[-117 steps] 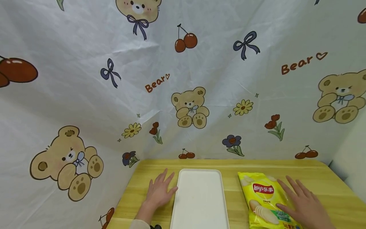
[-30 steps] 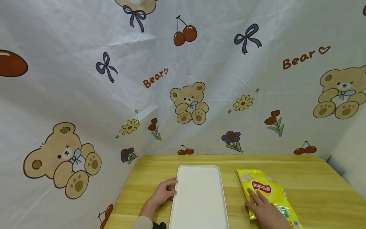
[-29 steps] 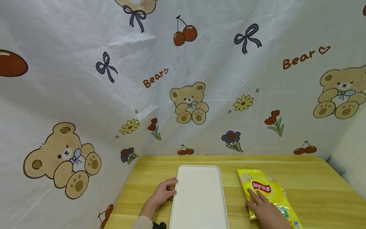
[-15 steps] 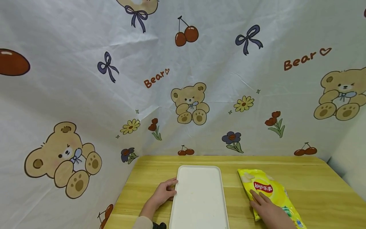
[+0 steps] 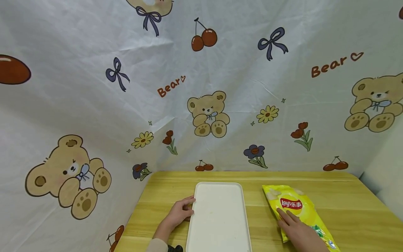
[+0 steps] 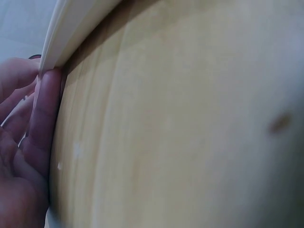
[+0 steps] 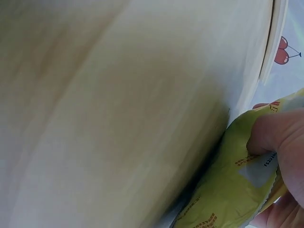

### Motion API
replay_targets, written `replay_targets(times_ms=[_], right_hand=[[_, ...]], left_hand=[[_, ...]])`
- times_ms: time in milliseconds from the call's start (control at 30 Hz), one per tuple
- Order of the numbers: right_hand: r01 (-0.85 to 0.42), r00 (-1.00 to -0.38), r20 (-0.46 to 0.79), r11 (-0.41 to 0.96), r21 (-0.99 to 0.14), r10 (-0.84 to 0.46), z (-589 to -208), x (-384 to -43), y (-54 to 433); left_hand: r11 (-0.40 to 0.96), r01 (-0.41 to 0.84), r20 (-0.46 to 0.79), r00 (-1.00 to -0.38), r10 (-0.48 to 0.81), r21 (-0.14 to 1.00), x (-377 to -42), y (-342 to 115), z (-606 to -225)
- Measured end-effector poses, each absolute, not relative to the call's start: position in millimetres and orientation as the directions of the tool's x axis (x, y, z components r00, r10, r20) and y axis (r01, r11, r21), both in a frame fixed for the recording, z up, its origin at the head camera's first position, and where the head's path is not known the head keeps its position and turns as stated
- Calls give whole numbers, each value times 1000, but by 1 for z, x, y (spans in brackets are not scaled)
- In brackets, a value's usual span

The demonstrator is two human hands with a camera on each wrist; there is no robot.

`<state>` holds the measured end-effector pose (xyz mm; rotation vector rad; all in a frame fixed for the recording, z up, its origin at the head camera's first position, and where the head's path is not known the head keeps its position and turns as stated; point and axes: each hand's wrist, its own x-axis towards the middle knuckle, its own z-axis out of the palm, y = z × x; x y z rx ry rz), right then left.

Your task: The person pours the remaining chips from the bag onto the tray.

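A white rectangular tray (image 5: 218,217) lies lengthwise on the wooden table. At its left edge my left hand (image 5: 178,212) pinches the rim; in the left wrist view a finger (image 6: 47,102) sits under the tray's rim (image 6: 71,33). To the right, a yellow Lay's potato chip bag (image 5: 302,210) lies tilted on the table. My right hand (image 5: 297,229) grips its lower left part, fingers over the front. Up close in the right wrist view, the thumb (image 7: 268,135) presses into the back of the chip bag (image 7: 232,180). The bag's lower end is partly covered by the hand.
The wooden table (image 5: 355,210) ends at the back against a white curtain (image 5: 239,70) printed with bears, cherries and bows. A small black object (image 5: 175,248) shows at the left wrist. Bare tabletop separates the tray from the chip bag.
Since the oldest frame, my left hand has taken hold of the tray's edge and my right hand has gripped the chip bag. Over the last second the bag has shifted slightly rightward.
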<state>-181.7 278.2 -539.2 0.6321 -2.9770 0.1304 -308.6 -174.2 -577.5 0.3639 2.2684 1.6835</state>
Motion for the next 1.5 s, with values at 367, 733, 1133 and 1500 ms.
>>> replay_targets(times_ms=[367, 733, 1133, 1500], right_hand=[[-428, -887, 188, 904, 8, -422, -532, -178, 276], [-442, -882, 174, 897, 16, -438, -516, -174, 265], [-500, -852, 167, 866, 24, -496, -503, -167, 256], [-624, -717, 261, 762, 170, -646, -498, -168, 236]], left_hand=[[279, 33, -75, -927, 367, 960, -308, -177, -578], [286, 26, -81, -931, 357, 958, -306, -181, -582], [278, 39, -68, -929, 365, 960, -306, -179, -584], [296, 70, -42, -934, 356, 953, -309, -176, -585]])
